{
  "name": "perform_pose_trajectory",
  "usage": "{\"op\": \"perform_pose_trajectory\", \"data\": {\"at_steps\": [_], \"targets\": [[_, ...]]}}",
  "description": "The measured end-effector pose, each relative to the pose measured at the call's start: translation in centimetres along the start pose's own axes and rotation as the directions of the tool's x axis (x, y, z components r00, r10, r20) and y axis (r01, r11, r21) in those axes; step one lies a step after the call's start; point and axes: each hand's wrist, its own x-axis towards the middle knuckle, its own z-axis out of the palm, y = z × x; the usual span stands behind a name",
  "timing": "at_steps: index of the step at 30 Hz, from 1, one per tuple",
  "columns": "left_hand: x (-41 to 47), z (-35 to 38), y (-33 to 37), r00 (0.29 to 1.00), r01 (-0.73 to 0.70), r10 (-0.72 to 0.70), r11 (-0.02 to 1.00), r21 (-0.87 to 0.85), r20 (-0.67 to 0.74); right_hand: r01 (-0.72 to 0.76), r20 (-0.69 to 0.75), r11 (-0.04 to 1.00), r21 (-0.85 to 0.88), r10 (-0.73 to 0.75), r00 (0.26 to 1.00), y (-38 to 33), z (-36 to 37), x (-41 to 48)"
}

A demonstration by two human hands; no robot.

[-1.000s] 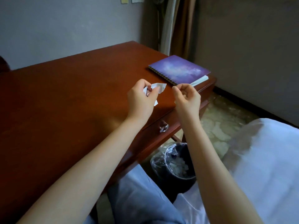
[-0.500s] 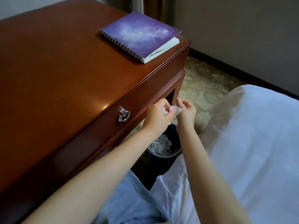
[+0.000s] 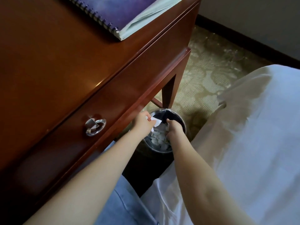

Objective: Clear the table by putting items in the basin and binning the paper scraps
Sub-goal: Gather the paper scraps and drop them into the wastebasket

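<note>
Both of my hands hang over a small round bin with a dark liner that stands on the floor beside the table leg. Several white paper scraps lie inside it. My left hand pinches a white paper scrap above the bin's left rim. My right hand is over the bin's mouth with its fingers curled downward; what it holds, if anything, is hidden. A purple spiral notebook lies on the wooden table near its far corner.
The table has a drawer front with a clear ring pull. A bed with white sheets fills the right side. Patterned carpet lies beyond the bin. My legs in light blue trousers are below.
My hands have gone down from above the tabletop, past the drawer front, to the bin's mouth. They have drawn apart, and the scrap is now in my left hand alone.
</note>
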Motion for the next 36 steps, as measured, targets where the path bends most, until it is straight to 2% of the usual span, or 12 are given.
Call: {"op": "perform_pose_trajectory", "data": {"at_steps": [3, 5, 8, 12, 16, 19, 23, 26, 28, 31, 36], "targets": [[1.2, 0.2, -0.4, 0.998, 0.059, -0.058, 0.997, -0.046, 0.021, 0.037, 0.03, 0.999, 0.04, -0.039, 0.999, 1.1, 0.7, 0.4], [1.7, 0.5, -0.6, 0.997, 0.068, -0.067, 0.996, -0.054, 0.034, 0.033, -0.011, 0.992, 0.123, -0.032, 0.999, 1.3, 1.0, 0.6], [2.3, 1.0, -0.5, 0.997, 0.069, -0.067, 0.996, -0.055, 0.036, -0.098, -0.042, 0.96, 0.261, 0.112, 0.993, 1.0, 1.0, 1.6], [2.9, 1.7, -0.2, 0.996, 0.082, -0.079, 0.993, -0.086, 0.032, -0.138, 0.001, 0.923, 0.361, 0.147, 0.989, 1.2, 0.3, 1.4], [3.3, 2.6, 0.0, 0.995, 0.101, -0.099, 0.99, -0.1, 0.027, -0.052, 0.014, 0.931, 0.361, 0.05, 0.999, 1.8, -0.3, 1.7], [3.9, 3.7, -0.1, 0.988, 0.15, -0.147, 0.986, -0.07, 0.046, -0.037, 0.118, 0.911, 0.412, -0.013, 0.993, 2.0, -0.3, 1.7], [4.5, 5.3, 0.2, 0.965, 0.232, -0.22, 0.97, -0.077, 0.142, -0.07, 0.243, 0.9, 0.43, -0.04, 0.969, 1.5, -0.4, 1.3], [4.9, 6.0, 0.7, 0.952, 0.262, -0.24, 0.959, -0.104, 0.19, -0.104, 0.247, 0.865, 0.49, -0.023, 0.969, 1.6, -0.9, 1.3], [5.0, 6.2, 1.1, 0.931, 0.287, -0.23, 0.94, -0.182, 0.283, -0.127, 0.235, 0.843, 0.522, 0.0, 0.972, 1.7, -1.3, 1.4], [5.0, 6.0, 1.5, 0.891, 0.337, -0.238, 0.918, -0.21, 0.387, -0.116, 0.189, 0.867, 0.484, 0.026, 0.982, 1.4, -1.8, 1.0], [4.8, 5.3, 1.5, 0.877, 0.346, -0.242, 0.917, -0.196, 0.416, -0.07, 0.108, 0.907, 0.415, 0.027, 0.994, 1.0, -1.7, 0.0]]}}
